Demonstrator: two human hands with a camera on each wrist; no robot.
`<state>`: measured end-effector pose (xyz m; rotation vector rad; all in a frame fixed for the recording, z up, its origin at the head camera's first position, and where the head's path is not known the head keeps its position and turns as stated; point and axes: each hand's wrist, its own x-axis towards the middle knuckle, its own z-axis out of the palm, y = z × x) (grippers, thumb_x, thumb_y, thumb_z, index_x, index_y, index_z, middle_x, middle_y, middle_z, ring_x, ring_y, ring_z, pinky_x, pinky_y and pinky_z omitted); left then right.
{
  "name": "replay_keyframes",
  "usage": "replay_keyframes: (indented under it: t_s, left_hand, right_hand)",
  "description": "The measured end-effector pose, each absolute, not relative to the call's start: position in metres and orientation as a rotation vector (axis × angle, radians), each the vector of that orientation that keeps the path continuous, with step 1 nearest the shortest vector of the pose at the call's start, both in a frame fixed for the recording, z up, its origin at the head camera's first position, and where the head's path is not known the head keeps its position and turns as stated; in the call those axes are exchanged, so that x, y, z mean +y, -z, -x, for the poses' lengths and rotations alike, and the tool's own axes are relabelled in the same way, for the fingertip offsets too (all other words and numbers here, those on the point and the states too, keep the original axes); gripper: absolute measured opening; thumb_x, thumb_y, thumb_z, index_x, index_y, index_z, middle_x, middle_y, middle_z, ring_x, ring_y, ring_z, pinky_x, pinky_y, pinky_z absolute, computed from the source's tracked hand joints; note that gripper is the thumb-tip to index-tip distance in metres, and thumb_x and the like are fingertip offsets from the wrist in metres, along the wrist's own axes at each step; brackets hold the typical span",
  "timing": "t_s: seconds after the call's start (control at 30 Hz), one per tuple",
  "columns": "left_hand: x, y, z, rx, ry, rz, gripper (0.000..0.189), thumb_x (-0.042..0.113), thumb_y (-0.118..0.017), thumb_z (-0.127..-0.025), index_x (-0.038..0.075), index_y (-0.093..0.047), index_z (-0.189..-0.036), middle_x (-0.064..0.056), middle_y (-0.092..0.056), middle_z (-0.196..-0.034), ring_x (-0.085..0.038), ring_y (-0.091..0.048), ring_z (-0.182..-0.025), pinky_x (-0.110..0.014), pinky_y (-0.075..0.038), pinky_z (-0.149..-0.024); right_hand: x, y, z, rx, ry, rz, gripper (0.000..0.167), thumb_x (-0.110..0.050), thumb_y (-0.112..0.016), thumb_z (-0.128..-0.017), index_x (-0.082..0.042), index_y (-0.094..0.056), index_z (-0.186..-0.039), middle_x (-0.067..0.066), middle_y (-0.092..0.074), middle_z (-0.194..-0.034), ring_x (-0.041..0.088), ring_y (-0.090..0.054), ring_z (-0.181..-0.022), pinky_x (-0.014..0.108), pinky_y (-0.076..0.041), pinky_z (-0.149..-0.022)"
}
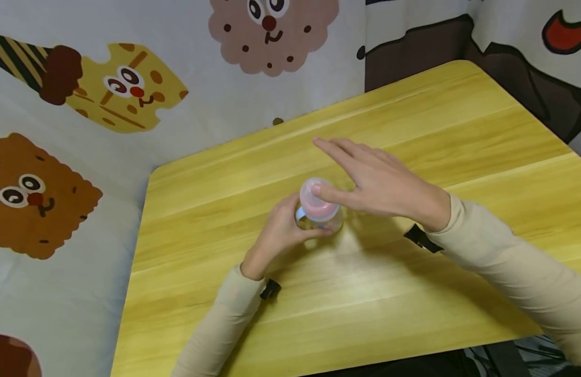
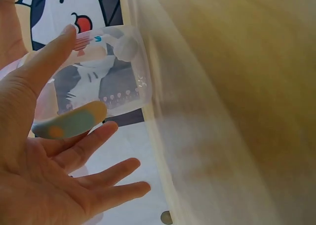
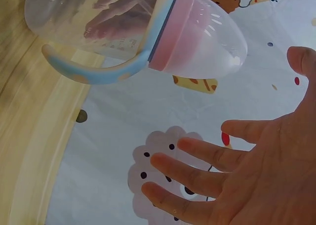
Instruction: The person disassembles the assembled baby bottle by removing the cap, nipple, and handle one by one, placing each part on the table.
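Note:
A clear baby bottle with a pink collar, a see-through dome cap and two blue handles stands on the wooden table. Around its left side reaches my left hand; the thumb lies along the near side, while the other fingers look straight and spread apart. One blue handle sits between that thumb and those fingers. On the other side, my right hand is held up with fingers extended, its thumb overlapping the cap in the head view. The right wrist view shows the palm and spread fingers apart from the cap.
The light wooden table has rounded corners. Behind it hangs a white cloth printed with cartoon biscuits. A black strap piece shows at the right sleeve, another at the left. Dark bars and cables lie beyond the near edge.

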<state>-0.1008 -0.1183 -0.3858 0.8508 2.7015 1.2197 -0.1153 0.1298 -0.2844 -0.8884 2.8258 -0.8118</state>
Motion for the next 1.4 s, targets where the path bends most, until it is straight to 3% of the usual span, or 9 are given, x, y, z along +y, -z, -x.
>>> replay_keyframes:
  t_s: [0.2, 0.43, 0.67, 0.83, 0.93, 1.03, 1.2, 1.4]
  left_hand:
    - [-0.120, 0.388, 0.102, 2.730, -1.202, -0.839, 0.086, 0.027, -0.098, -0.077, 0.011, -0.055, -0.149, -0.003, -0.068, -0.137, -0.017, -0.064, -0.126, -0.034, -0.053, -0.107]
    - [-0.127, 0.381, 0.100, 2.838, -1.195, -0.719, 0.076, 0.020, -0.099, -0.074, 0.001, -0.059, -0.136, -0.016, -0.067, -0.133, -0.033, -0.065, -0.125, -0.053, -0.053, -0.107]
    - [-0.135, 0.367, 0.106, 2.896, -1.257, -0.661, 0.074, 0.015, -0.099, -0.073, 0.001, -0.059, -0.134, -0.019, -0.058, -0.129, -0.037, -0.062, -0.120, -0.054, -0.054, -0.103]
    - [-0.141, 0.362, 0.109, 2.934, -1.300, -0.655, 0.078, 0.015, -0.099, -0.074, -0.001, -0.057, -0.137, -0.022, -0.055, -0.129, -0.040, -0.062, -0.115, -0.052, -0.055, -0.099]
    - [-0.143, 0.359, 0.111, 2.959, -1.319, -0.718, 0.079, 0.014, -0.098, -0.075, -0.002, -0.055, -0.139, -0.022, -0.056, -0.130, -0.041, -0.062, -0.115, -0.054, -0.055, -0.098]
    - [-0.145, 0.356, 0.112, 2.974, -1.319, -0.772, 0.079, 0.015, -0.098, -0.075, -0.002, -0.055, -0.139, -0.019, -0.063, -0.131, -0.037, -0.065, -0.114, -0.052, -0.056, -0.097]
    - [-0.147, 0.352, 0.113, 3.013, -1.274, -0.800, 0.077, 0.016, -0.098, -0.076, -0.001, -0.056, -0.138, -0.016, -0.069, -0.130, -0.029, -0.067, -0.111, -0.043, -0.057, -0.093]
    - [-0.147, 0.349, 0.116, 3.071, -1.199, -0.787, 0.077, 0.021, -0.097, -0.077, 0.000, -0.058, -0.140, -0.016, -0.070, -0.132, -0.030, -0.068, -0.112, -0.043, -0.057, -0.093]
  right_hand:
    - [0.130, 0.283, 0.114, 2.813, 0.814, 0.867, 0.085, -0.074, -0.048, -0.101, -0.036, -0.018, -0.170, 0.008, -0.033, -0.171, 0.042, -0.042, -0.150, 0.070, -0.036, -0.116]
    - [0.131, 0.279, 0.116, 2.808, 0.844, 0.869, 0.092, -0.073, -0.058, -0.097, -0.036, -0.018, -0.170, 0.008, -0.031, -0.172, 0.044, -0.040, -0.151, 0.074, -0.033, -0.115]
    - [0.133, 0.286, 0.121, 2.843, 0.915, 0.943, 0.104, -0.066, -0.079, -0.087, -0.025, -0.030, -0.169, 0.009, -0.038, -0.168, 0.042, -0.052, -0.141, 0.071, -0.048, -0.102]
    - [0.130, 0.285, 0.126, 2.852, 0.944, 0.984, 0.105, -0.055, -0.087, -0.084, -0.019, -0.034, -0.167, 0.014, -0.044, -0.164, 0.043, -0.061, -0.131, 0.069, -0.052, -0.096]
    - [0.128, 0.283, 0.129, 2.851, 0.982, 0.999, 0.100, -0.047, -0.090, -0.084, -0.018, -0.038, -0.165, 0.012, -0.049, -0.160, 0.036, -0.064, -0.127, 0.066, -0.054, -0.094]
    - [0.126, 0.284, 0.131, 2.821, 1.038, 1.031, 0.093, -0.041, -0.091, -0.085, -0.017, -0.044, -0.162, 0.011, -0.053, -0.157, 0.033, -0.062, -0.130, 0.062, -0.053, -0.100]
    - [0.121, 0.287, 0.133, 2.795, 1.093, 1.099, 0.082, -0.032, -0.090, -0.087, -0.011, -0.052, -0.157, 0.015, -0.058, -0.154, 0.037, -0.058, -0.137, 0.059, -0.049, -0.110]
    - [0.120, 0.283, 0.137, 2.808, 1.121, 1.120, 0.066, -0.021, -0.087, -0.090, -0.004, -0.060, -0.148, 0.016, -0.067, -0.142, 0.034, -0.068, -0.121, 0.053, -0.055, -0.099]
